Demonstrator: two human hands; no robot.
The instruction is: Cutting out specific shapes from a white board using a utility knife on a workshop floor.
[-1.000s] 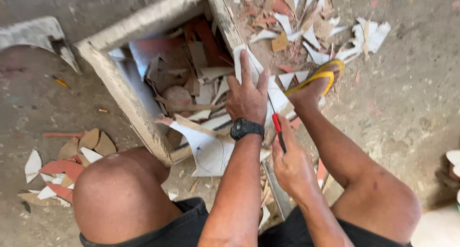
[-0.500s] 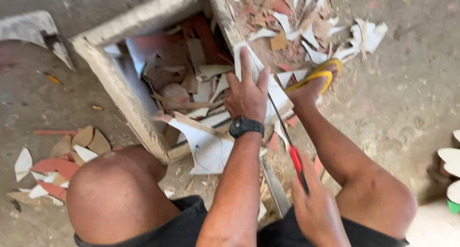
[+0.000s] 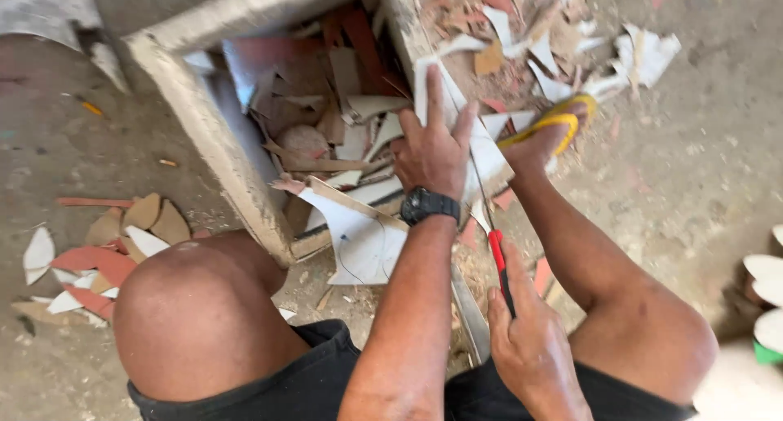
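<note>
Gripping a red-handled saw (image 3: 494, 254) drawn further back, right hand (image 3: 530, 347), left hand (image 3: 432, 148) still flat on white board (image 3: 481, 152)

White laminate sheet (image 3: 481, 148): flat, lying slanted across the frame's corner. Red-handled saw (image 3: 497, 258): thin blade angled against the sheet's edge.

Two hands: left hand (image 3: 434, 153), right hand (image 3: 530, 347). One black wristwatch (image 3: 429, 204). One red-handled saw (image 3: 495, 254). One white board (image 3: 457, 135) under saw. One yellow sandal (image 3: 548, 126). One concrete box (image 3: 208, 135). Scrap offcuts inside and on floor: too many for counting.
</note>
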